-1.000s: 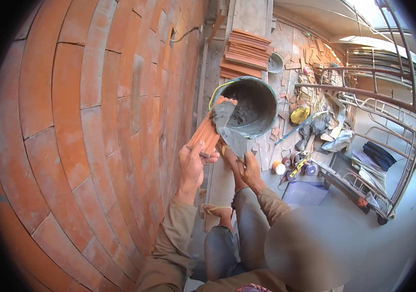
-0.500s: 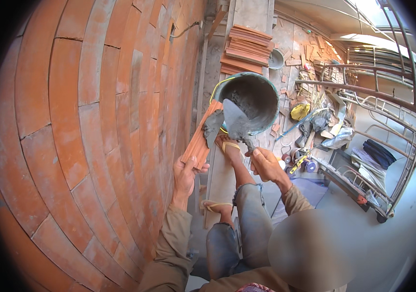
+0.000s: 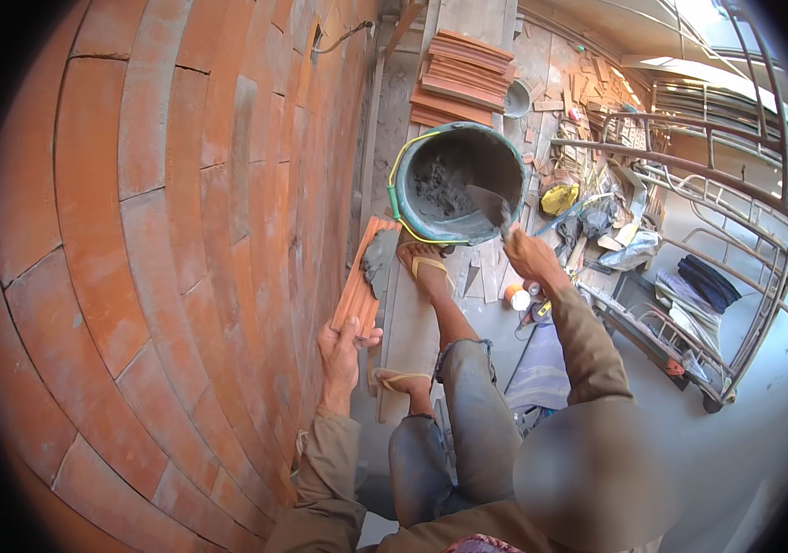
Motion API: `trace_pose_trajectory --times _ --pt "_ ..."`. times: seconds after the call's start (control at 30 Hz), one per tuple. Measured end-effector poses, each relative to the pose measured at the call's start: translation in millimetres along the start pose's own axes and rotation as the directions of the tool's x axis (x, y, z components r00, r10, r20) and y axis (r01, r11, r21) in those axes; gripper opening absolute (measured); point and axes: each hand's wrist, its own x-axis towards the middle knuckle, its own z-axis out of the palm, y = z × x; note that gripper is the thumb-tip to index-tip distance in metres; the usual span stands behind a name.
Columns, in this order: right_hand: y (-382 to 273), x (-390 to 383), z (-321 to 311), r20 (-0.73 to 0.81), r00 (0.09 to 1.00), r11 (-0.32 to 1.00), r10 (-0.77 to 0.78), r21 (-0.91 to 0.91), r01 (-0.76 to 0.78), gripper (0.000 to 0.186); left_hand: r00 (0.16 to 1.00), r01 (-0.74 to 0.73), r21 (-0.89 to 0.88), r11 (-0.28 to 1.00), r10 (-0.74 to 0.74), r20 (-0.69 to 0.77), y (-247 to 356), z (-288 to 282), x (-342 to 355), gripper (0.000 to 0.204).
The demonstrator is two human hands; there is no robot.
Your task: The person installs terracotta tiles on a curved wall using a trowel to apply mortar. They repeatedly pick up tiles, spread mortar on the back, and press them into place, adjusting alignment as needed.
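My left hand (image 3: 342, 355) grips the lower end of an orange clay tile (image 3: 354, 297), held slanting beside the tiled wall. A lump of grey mortar (image 3: 376, 260) sticks to the tile's upper right part. My right hand (image 3: 532, 255) is closed round the handle of a trowel (image 3: 490, 204), whose blade dips into a green bucket (image 3: 510, 226). Wet mortar (image 3: 444, 187) lies inside the bucket, on its left side. The bucket's yellow wire handle, with a green grip, hangs over the left rim.
Orange tiles cover the wall (image 3: 149, 267) at left. A tile stack (image 3: 464, 74) stands on the plank beyond the bucket, near a small grey bowl (image 3: 516, 99). Broken pieces and a yellow bag (image 3: 559, 199) litter the right. Metal scaffold frames (image 3: 689, 166) stand farther right. My sandalled feet rest on the plank.
My right hand has moved the trowel off the tile, right and up, into the bucket. The left hand has lowered the tile slightly, mortar still on it.
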Motion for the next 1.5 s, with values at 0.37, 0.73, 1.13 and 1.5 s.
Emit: trace_pose_trajectory --times 0.37,0.73,1.13,1.5 --pt "-22 122 68 0.024 0.999 0.952 -0.047 -0.300 0.052 0.020 0.967 0.209 -0.062 0.976 -0.216 -0.133 -52 -18 -47 0.026" --pt "-25 122 36 0.295 0.945 0.951 -0.144 -0.223 0.214 0.031 0.975 0.150 -0.131 0.980 -0.168 -0.143 -57 -9 -34 0.029" --pt "-24 -3 34 -0.056 0.998 0.895 -0.036 0.443 0.057 0.041 0.990 0.083 -0.201 0.976 -0.104 -0.100 -17 37 24 0.027" --pt "-165 -74 101 -0.592 0.800 0.736 0.098 0.584 0.342 0.055 0.993 -0.064 -0.156 0.986 0.047 -0.111 23 102 48 0.025"
